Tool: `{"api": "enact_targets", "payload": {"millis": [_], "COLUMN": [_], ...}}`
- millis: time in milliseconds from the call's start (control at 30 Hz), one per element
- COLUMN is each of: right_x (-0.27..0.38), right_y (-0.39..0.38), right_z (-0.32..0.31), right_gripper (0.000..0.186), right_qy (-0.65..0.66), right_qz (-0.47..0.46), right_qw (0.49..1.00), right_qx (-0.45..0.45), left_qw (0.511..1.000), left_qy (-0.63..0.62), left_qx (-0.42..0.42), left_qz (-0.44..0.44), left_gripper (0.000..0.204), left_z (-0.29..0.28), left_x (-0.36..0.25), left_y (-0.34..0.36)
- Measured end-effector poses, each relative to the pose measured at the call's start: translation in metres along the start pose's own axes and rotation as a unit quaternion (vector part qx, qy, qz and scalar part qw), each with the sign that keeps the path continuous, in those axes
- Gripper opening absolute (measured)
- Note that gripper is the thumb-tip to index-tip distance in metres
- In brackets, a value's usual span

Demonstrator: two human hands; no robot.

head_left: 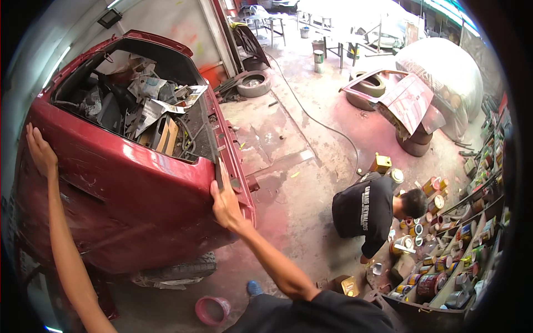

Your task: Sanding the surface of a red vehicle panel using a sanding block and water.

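My left hand [41,149] lies against the left side of a red vehicle body [127,191], its fingers stretched out. At the near right corner of the same body, my right hand [226,204] rests on the edge with its fingers extended upward. Neither hand shows anything held. Between and beyond them, a glassless window opening reveals crumpled newspaper [152,114], a wooden piece [167,136], cables and dark interior parts. Under the body a tyre [183,271] shows, partly covered.
A person in a black shirt [363,205] bends over paint cans [402,244] at the right. A pink bucket [212,311] stands near my feet. Farther off are a detached red door [402,97], tyres [254,83], a plastic-covered vehicle [444,72] and a hose [311,114] across the floor.
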State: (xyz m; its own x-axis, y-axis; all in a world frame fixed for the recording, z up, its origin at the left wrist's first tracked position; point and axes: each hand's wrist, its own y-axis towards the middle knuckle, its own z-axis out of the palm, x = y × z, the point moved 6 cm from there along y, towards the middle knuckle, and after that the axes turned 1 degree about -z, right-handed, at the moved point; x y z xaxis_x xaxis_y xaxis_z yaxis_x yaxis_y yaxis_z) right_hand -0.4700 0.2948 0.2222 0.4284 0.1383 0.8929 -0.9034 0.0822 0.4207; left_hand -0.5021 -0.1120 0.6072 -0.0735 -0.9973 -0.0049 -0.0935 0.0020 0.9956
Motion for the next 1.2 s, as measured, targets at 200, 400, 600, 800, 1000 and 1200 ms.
{"api": "enact_targets", "payload": {"millis": [200,400,600,800,1000,1200], "right_x": [0.026,0.034,0.068,0.063,0.105,0.081], "right_y": [-0.034,-0.029,0.01,-0.045,0.012,-0.017], "right_z": [0.006,0.0,0.022,0.012,0.04,0.029], "right_gripper": [0.065,0.066,0.065,0.071,0.072,0.069], "right_qy": [-0.055,-0.099,-0.218,-0.163,-0.227,-0.233], "right_qz": [-0.096,-0.149,-0.207,-0.188,-0.285,-0.254], "right_qw": [0.994,0.984,0.953,0.968,0.928,0.939], "right_qx": [-0.012,0.021,0.024,0.034,0.083,0.006], "left_qw": [1.0,0.999,0.998,0.999,0.999,0.998], "left_qy": [-0.002,0.0,0.005,0.003,-0.021,-0.016], "left_qx": [0.004,-0.003,0.001,-0.009,-0.013,-0.03], "left_qz": [-0.025,-0.037,-0.067,-0.053,-0.047,-0.052], "left_gripper": [0.056,0.057,0.056,0.054,0.054,0.053], "left_z": [-0.007,-0.012,-0.016,-0.022,-0.016,-0.019], "left_x": [-0.003,-0.03,-0.041,-0.039,-0.047,-0.052], "left_y": [0.002,0.0,-0.005,-0.002,-0.003,-0.005]}}
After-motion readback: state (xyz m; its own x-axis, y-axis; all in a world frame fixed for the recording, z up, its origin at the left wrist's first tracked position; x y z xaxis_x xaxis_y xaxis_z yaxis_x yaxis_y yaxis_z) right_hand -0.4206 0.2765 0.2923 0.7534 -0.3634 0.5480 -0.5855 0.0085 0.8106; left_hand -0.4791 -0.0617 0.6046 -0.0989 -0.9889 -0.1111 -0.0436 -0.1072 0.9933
